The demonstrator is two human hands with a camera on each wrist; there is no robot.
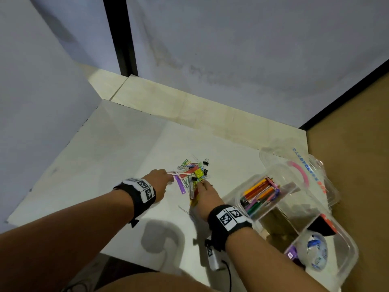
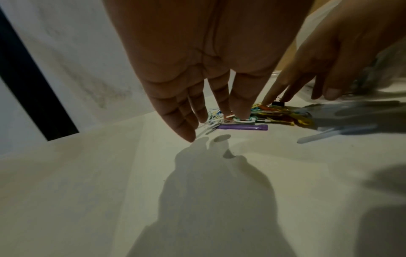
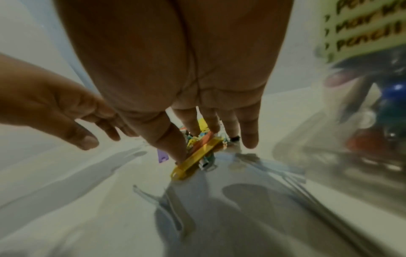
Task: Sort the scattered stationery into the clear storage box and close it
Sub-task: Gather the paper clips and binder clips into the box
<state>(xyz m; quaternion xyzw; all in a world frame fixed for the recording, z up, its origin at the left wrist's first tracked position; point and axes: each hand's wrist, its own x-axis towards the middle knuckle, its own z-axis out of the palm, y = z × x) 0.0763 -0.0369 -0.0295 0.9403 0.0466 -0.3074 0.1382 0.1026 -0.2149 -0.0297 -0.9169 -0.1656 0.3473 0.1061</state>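
Observation:
A pile of coloured paper clips and binder clips (image 1: 194, 172) lies mid-table, with a purple strip (image 1: 182, 185) at its near edge. My left hand (image 1: 170, 178) comes in from the left, and its straight fingertips (image 2: 240, 113) rest on the pile's edge beside the purple strip (image 2: 243, 127). My right hand (image 1: 203, 185) is at the pile's near right. Its straight fingers and thumb press on a yellow strip (image 3: 197, 156) and the clips around it. The clear storage box (image 1: 349, 247) stands open to the right. It holds coloured pencils (image 1: 261, 194) and a tape roll (image 1: 315, 252).
The box's clear lid (image 1: 299, 165) lies behind the box, near the brown surface (image 1: 357, 133) on the right. Grey walls enclose the white table (image 1: 94, 165) on the left and at the back. A cable and small device (image 1: 213, 260) hang below my right wrist.

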